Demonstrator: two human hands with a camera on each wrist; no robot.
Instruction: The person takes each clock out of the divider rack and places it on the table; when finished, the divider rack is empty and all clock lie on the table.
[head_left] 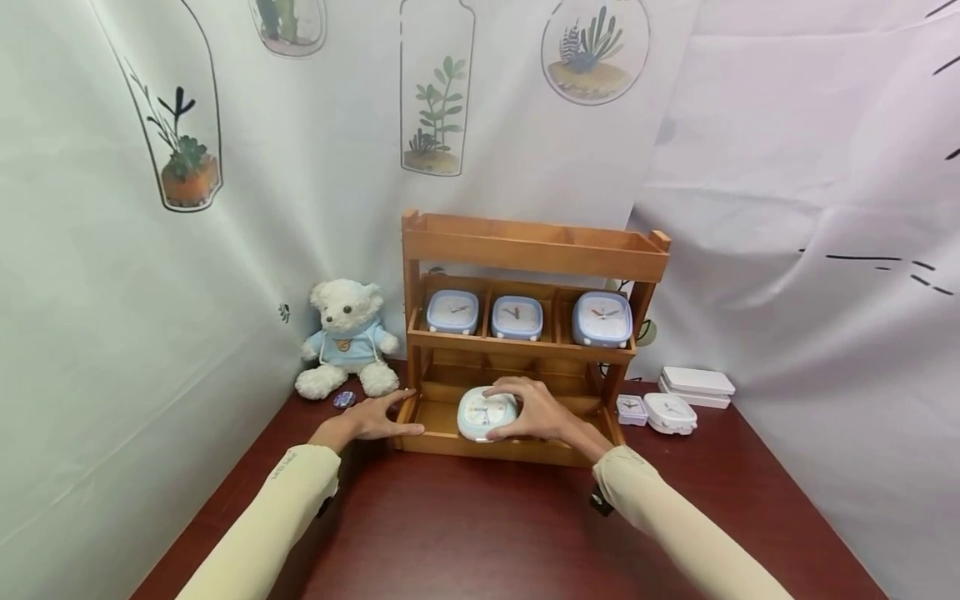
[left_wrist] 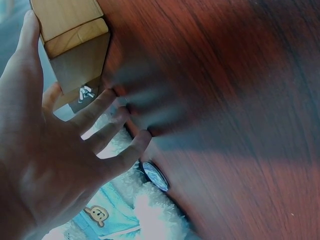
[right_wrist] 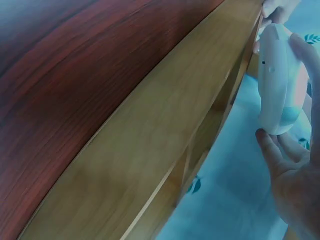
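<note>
My right hand (head_left: pixel 536 408) grips a white and pale-green alarm clock (head_left: pixel 472 415) between thumb and fingers, its dial towards the head camera, at the front of the wooden rack's (head_left: pixel 517 452) bottom tier. The right wrist view shows the clock (right_wrist: pixel 274 85) edge-on, with fingertips at both ends. At the rack's lower left corner lies my left hand (head_left: pixel 371 417), thumb and fingers spread. In the left wrist view that hand (left_wrist: pixel 45 155) is beside the rack's end (left_wrist: pixel 80 55), fingers extended, holding nothing. Whether its fingertips press the wood is unclear.
Three blue alarm clocks (head_left: pixel 517 318) stand on the middle tier. A white teddy bear (head_left: pixel 347 333) and a small round badge (head_left: pixel 344 400) are left of the rack. To the right lie a small square clock (head_left: pixel 632 409), a white clock (head_left: pixel 671 413) and white boxes (head_left: pixel 697 385).
</note>
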